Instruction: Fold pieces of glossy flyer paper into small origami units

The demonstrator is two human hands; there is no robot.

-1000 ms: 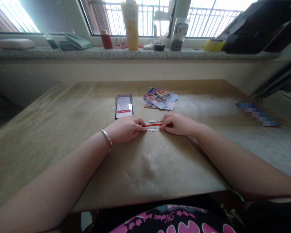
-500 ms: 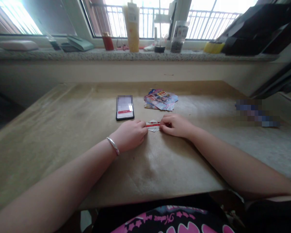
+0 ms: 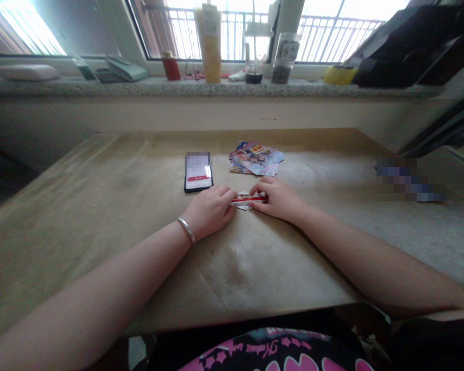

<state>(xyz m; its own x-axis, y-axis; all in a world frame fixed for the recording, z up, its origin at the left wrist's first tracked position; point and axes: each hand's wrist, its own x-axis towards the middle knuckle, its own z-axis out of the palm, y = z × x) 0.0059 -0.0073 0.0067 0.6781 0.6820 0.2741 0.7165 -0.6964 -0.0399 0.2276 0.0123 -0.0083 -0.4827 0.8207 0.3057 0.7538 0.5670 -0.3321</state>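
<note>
A small folded paper (image 3: 244, 201), white with a red stripe along its middle, lies flat on the table between my hands. My left hand (image 3: 212, 208) is closed on its left end, thumb and fingers pressed together there. At the right end my right hand (image 3: 275, 198) pinches the paper, its fingers curled over the edge. Pointed white corners show above and below the stripe. Both ends of the paper are partly covered by my fingers. Just beyond my left hand lies a phone (image 3: 198, 172) with its screen lit.
Beyond my right hand is a fanned pile of colourful printed sheets (image 3: 257, 158). A blurred, dark blue item (image 3: 410, 180) lies far right on the table (image 3: 119, 216). Bottles and jars, including a yellow bottle (image 3: 212, 46), stand on the stone windowsill (image 3: 139, 88).
My left hand has shifted slightly right and away from me. My right hand's fingers have moved in over the paper, and the red stripe now shows farther to the right.
</note>
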